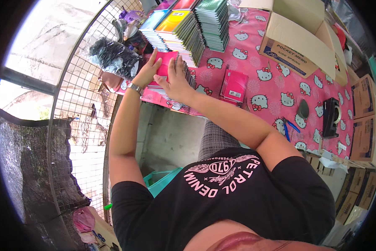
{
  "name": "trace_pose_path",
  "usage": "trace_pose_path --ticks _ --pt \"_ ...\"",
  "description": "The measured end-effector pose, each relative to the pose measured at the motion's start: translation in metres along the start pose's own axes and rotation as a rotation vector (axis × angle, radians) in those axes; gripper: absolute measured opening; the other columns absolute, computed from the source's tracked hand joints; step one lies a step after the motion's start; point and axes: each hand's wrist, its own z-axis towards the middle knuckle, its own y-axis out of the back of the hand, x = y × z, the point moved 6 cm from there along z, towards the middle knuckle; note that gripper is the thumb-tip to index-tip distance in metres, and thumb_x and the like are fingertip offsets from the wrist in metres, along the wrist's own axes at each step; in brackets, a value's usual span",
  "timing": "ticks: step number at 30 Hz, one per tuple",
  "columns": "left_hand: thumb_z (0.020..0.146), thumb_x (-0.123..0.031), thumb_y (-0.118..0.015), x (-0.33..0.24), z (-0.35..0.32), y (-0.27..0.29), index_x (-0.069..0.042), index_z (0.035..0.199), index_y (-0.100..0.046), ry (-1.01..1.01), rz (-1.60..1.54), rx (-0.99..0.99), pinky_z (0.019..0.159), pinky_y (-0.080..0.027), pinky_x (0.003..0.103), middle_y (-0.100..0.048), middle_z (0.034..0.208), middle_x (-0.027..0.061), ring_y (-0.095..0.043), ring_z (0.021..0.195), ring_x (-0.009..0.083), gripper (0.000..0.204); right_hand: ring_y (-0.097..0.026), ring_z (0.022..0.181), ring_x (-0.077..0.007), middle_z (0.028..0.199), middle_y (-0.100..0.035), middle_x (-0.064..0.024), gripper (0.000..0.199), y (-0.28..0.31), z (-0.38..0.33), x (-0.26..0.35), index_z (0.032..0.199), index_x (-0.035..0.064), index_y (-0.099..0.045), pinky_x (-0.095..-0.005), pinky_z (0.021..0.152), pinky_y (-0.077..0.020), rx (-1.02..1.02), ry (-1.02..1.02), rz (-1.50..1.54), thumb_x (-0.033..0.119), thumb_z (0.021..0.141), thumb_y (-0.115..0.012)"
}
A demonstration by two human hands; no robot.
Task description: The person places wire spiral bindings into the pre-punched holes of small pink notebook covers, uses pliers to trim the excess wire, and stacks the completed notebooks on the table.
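Both my hands are at a stack of spiral notebooks with a pink cover on top (167,58), near the table's left front edge. My left hand (147,72), with a metal watch on the wrist, lies along the stack's left side, its fingers stretched out. Across the top and right side rests my right hand (176,83), fingers spread and thumb apart. A smaller pile of pink spiral notebooks (234,85) lies to the right. Just behind stand tall stacks with yellow (172,21), blue (153,20) and green covers (211,8).
A pink patterned cloth covers the table (271,90). An open cardboard box (290,46) stands at the back right. Blue-handled pliers (291,127) and a black tape dispenser (331,117) lie at the right. Black plastic (112,56) sits beside the wire mesh (85,83) at left.
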Motion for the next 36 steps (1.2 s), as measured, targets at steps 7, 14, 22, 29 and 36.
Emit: trace_pose_path --ticks 7,14,22,29,36 --pt "0.1 -0.036 -0.043 -0.013 -0.01 0.026 0.0 0.148 -0.024 -0.2 0.573 -0.344 0.107 -0.034 0.042 -0.044 0.14 0.0262 -0.042 0.129 0.0397 0.063 -0.022 0.141 -0.0404 0.15 -0.024 -0.0288 0.079 0.106 -0.031 -0.081 0.144 -0.0021 -0.03 -0.0479 0.114 -0.0193 -0.265 0.066 -0.009 0.05 0.091 -0.056" --pt "0.094 -0.019 -0.054 -0.034 0.014 -0.184 0.003 0.126 -0.053 -0.202 -0.191 -0.124 0.097 -0.043 0.038 -0.061 0.119 0.023 -0.057 0.113 0.0333 0.039 -0.055 0.112 -0.0351 0.12 -0.057 -0.0252 0.051 0.139 -0.13 -0.217 0.123 -0.0058 -0.049 -0.0443 0.095 -0.0414 -0.475 -0.761 0.286 0.027 0.086 -0.063" --pt "0.084 -0.015 -0.051 0.037 0.052 -0.31 0.008 0.124 -0.052 0.386 -0.309 0.086 0.086 -0.05 0.036 -0.063 0.109 0.025 -0.062 0.1 0.0319 0.046 -0.064 0.085 -0.027 0.097 -0.064 -0.0165 0.032 0.137 -0.122 -0.258 0.106 -0.0042 -0.059 -0.0433 0.073 -0.0525 -0.42 -0.956 0.859 0.014 0.081 -0.065" --pt "0.067 0.006 -0.056 -0.042 0.023 -0.223 -0.001 0.11 -0.052 0.371 -0.76 0.039 0.065 -0.048 0.031 -0.061 0.087 0.0058 -0.057 0.078 0.0193 0.044 -0.062 0.097 -0.0222 0.107 -0.061 -0.0112 0.053 0.146 -0.076 -0.191 0.128 0.0025 -0.045 -0.0433 0.075 -0.0557 -0.3 -0.644 0.946 0.009 0.08 -0.065" --pt "0.065 0.012 -0.059 -0.169 0.058 -0.013 0.0 0.122 -0.048 -0.349 -0.472 -0.242 0.083 -0.05 0.034 -0.061 0.107 0.009 -0.058 0.099 0.0205 0.059 -0.052 0.118 -0.0345 0.122 -0.051 -0.0163 0.081 0.206 0.095 0.0 0.131 0.0126 -0.034 -0.0473 0.095 -0.0475 -0.378 0.482 0.35 0.014 0.067 -0.083"
